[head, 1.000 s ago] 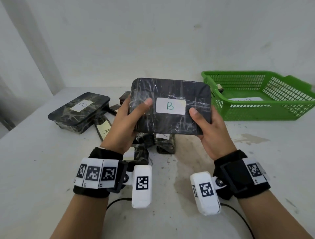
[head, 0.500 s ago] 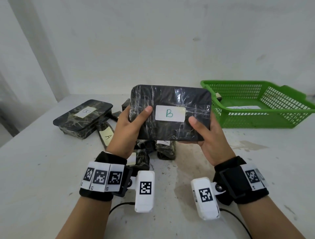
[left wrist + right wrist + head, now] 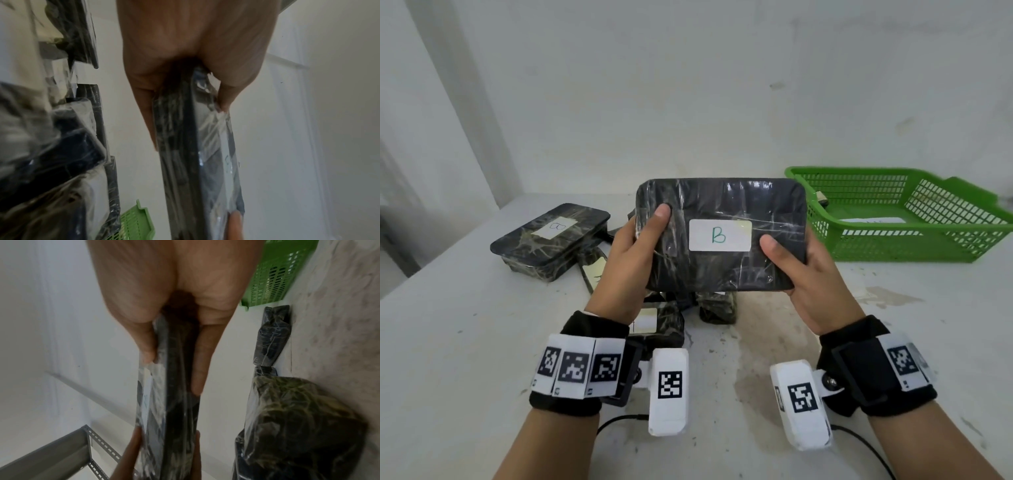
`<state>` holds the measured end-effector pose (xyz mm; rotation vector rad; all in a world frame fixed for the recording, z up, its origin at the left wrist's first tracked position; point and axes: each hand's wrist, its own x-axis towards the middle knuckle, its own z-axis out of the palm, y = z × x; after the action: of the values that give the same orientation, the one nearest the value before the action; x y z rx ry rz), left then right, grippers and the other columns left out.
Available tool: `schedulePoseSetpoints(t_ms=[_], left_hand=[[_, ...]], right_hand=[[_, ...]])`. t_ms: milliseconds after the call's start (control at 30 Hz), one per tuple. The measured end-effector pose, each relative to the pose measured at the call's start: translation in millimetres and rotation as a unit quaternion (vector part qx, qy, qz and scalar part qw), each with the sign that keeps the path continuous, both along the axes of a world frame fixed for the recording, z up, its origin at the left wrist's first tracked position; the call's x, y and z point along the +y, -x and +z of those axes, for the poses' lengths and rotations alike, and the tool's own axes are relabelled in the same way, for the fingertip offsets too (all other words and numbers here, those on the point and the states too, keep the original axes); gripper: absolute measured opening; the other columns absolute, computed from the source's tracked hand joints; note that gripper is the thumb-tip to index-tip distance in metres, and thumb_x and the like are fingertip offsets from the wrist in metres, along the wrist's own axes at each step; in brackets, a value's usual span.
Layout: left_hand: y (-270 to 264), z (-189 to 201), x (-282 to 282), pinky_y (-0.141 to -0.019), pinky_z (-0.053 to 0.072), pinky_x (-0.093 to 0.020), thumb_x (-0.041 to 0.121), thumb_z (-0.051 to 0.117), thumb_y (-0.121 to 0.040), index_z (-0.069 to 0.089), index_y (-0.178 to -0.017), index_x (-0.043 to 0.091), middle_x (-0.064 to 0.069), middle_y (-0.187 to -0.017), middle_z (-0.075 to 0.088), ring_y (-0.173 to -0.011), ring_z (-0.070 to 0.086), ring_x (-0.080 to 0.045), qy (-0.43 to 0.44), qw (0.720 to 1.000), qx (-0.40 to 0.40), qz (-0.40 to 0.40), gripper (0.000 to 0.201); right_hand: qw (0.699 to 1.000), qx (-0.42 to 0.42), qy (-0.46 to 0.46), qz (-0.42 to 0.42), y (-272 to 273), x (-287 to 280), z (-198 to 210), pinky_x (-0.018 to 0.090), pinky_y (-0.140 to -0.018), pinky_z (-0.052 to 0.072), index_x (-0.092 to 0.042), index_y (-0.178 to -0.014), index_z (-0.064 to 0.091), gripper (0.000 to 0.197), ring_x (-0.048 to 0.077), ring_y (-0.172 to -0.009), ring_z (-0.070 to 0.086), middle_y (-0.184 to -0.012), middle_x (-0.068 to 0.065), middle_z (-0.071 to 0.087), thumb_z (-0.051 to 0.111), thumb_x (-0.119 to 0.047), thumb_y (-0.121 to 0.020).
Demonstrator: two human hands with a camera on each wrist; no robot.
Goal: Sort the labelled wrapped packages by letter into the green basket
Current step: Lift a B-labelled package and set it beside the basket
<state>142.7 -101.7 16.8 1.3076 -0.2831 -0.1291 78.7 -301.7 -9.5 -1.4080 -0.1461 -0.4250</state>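
Observation:
A flat black plastic-wrapped package [image 3: 722,205] with a white label marked B is held upright above the table, its face toward me. My left hand [image 3: 635,251] grips its left end, thumb on the front. My right hand [image 3: 796,265] grips its right end the same way. Both wrist views show the package edge-on [image 3: 185,154] [image 3: 174,394], pinched between thumb and fingers. The green basket [image 3: 893,236] stands at the right rear, with a white label showing inside.
Another B-labelled package [image 3: 551,240] lies at the left rear. Several smaller wrapped packages [image 3: 657,325] lie under my hands, partly hidden. The white table [image 3: 465,342] meets a wall behind. A metal shelf frame [image 3: 61,456] shows in the right wrist view.
The held package and both hands have hardly moved relative to each other. My head view has tilted upward, so everything sits lower in the picture.

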Motion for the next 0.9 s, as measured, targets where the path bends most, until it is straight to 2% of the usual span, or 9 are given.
schedulePoseSetpoints(t_ms=[100,200,300,400,533,600,700,800,900], left_hand=[[-3,-3,2,-0.110,0.037,-0.055,0.079,0.070,-0.063,0.058,-0.135,0.026,-0.002,-0.139,0.059,-0.131,0.053,-0.026,0.013,1.000,0.004,-0.009,0.091],[1,-2,1,-0.107,0.042,-0.053,0.086,0.066,-0.061,0.058,-0.133,0.022,-0.002,-0.134,0.062,-0.125,0.058,-0.024,-0.007,1.000,0.007,0.009,0.097],[2,-1,-1,-0.098,0.052,-0.053,0.063,0.063,-0.079,0.071,-0.105,0.012,-0.009,-0.105,0.076,-0.103,0.071,-0.025,-0.032,0.999,-0.010,0.038,0.058],[0,-5,-3,-0.097,0.052,-0.053,0.056,0.062,-0.088,0.071,-0.104,0.006,-0.010,-0.101,0.076,-0.100,0.072,-0.026,-0.056,0.997,-0.014,0.042,0.053],[-2,-9,-4,-0.102,0.048,-0.052,0.071,0.069,-0.066,0.067,-0.120,0.015,-0.004,-0.113,0.074,-0.110,0.068,-0.023,-0.056,0.998,0.019,0.005,0.078],[-3,-7,-2,-0.106,0.044,-0.051,0.074,0.070,-0.066,0.067,-0.121,0.022,-0.001,-0.120,0.071,-0.118,0.064,-0.022,-0.055,0.998,0.019,-0.023,0.075],[3,-1,0,-0.103,0.047,-0.048,0.061,0.067,-0.078,0.072,-0.112,0.020,-0.002,-0.113,0.074,-0.111,0.068,-0.020,-0.070,0.996,-0.001,-0.052,0.054],[4,-3,-5,-0.094,0.055,-0.050,0.041,0.075,-0.082,0.069,-0.109,0.003,-0.008,-0.097,0.077,-0.093,0.074,-0.022,-0.072,0.997,-0.002,0.023,0.047],[3,-5,-6,-0.091,0.057,-0.047,0.034,0.075,-0.083,0.067,-0.109,0.000,-0.007,-0.093,0.077,-0.089,0.075,-0.021,-0.074,0.996,-0.001,0.041,0.044]], right_hand=[[1.000,0.009,0.002,-0.009,-1,2,-3,0.037,-0.098,0.053,-0.023,-0.130,0.053,0.064,0.016,-0.116,0.064,-0.123,-0.002,0.069,0.075,-0.041,-0.073],[1.000,0.021,0.006,-0.006,1,2,-1,0.038,-0.099,0.052,-0.024,-0.129,0.053,0.051,0.015,-0.113,0.065,-0.118,-0.005,0.071,0.066,-0.027,-0.080],[0.999,0.025,0.043,-0.015,4,5,4,0.039,-0.099,0.052,-0.027,-0.127,0.056,0.050,0.016,-0.114,0.065,-0.118,-0.006,0.071,0.070,-0.047,-0.083],[0.998,0.029,0.027,-0.039,5,9,9,0.047,-0.104,0.046,-0.021,-0.133,0.056,0.076,0.020,-0.117,0.064,-0.125,0.001,0.068,0.062,-0.071,-0.076],[0.995,0.034,-0.020,-0.092,2,10,7,0.048,-0.102,0.050,-0.016,-0.128,0.060,0.048,0.020,-0.112,0.067,-0.120,0.004,0.071,0.058,-0.044,-0.089],[0.994,0.036,-0.020,-0.104,1,10,5,0.044,-0.101,0.051,-0.015,-0.127,0.060,0.040,0.018,-0.111,0.067,-0.120,0.003,0.071,0.056,-0.035,-0.092],[0.993,0.045,-0.008,-0.110,1,11,5,0.043,-0.103,0.050,-0.015,-0.127,0.061,0.044,0.017,-0.113,0.066,-0.121,0.003,0.070,0.058,-0.038,-0.090],[0.994,0.049,-0.014,-0.097,3,12,8,0.047,-0.105,0.048,-0.016,-0.126,0.062,0.039,0.018,-0.113,0.066,-0.120,0.002,0.071,0.056,-0.038,-0.095],[0.995,0.046,-0.005,-0.084,5,13,10,0.046,-0.109,0.042,-0.017,-0.129,0.061,0.057,0.016,-0.120,0.062,-0.125,-0.001,0.069,0.056,-0.059,-0.091]])
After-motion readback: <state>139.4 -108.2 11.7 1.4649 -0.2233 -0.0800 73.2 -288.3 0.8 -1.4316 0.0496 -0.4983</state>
